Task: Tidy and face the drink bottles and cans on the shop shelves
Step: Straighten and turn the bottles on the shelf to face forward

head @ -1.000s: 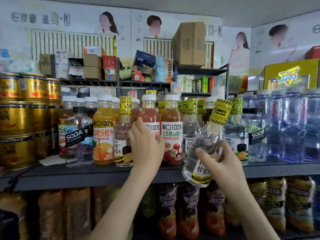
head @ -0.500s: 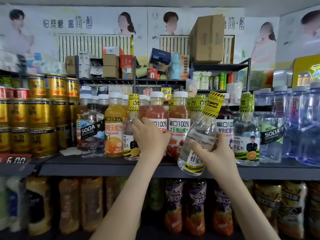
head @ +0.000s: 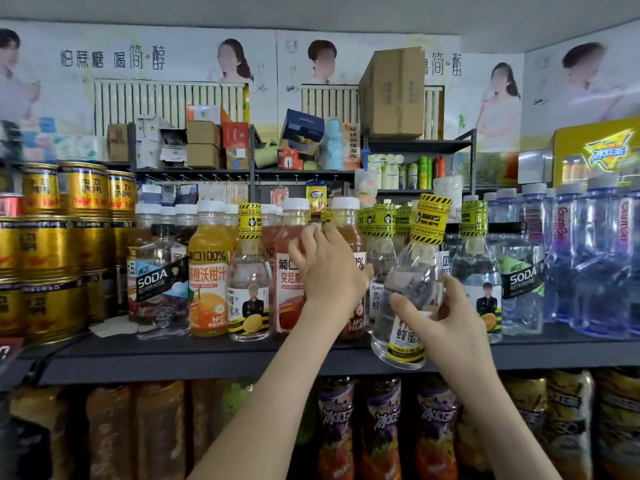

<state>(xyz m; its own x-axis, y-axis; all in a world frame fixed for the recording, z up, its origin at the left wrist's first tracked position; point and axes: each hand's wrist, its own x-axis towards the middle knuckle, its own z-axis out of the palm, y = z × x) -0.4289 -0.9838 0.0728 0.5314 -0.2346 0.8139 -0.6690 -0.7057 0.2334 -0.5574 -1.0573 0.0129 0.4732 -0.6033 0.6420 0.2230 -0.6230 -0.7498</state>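
My right hand [head: 446, 320] grips a clear honey-water bottle [head: 412, 271] with a yellow-and-black striped neck sleeve. The bottle is tilted, top to the right, and its base hangs over the front edge of the dark shelf [head: 207, 355]. My left hand [head: 329, 271] reaches into the front row, its fingers curled round a red juice bottle [head: 346, 216] with a white cap. A second red juice bottle [head: 287, 278] stands just left of it. Further left stand another clear striped bottle [head: 249, 289], an orange juice bottle [head: 207, 278] and a soda bottle [head: 156, 282].
Stacked gold cans [head: 52, 258] fill the shelf's left end. Blue-tinted water bottles [head: 595, 265] crowd the right end, with more striped clear bottles [head: 478, 271] beside them. The shelf below holds iced-tea bottles [head: 381, 427]. Cartons sit on racks behind.
The clear bottle in my right hand has swung more upright and closer to the row. My left hand stays on the red juice bottles, shifted slightly right.
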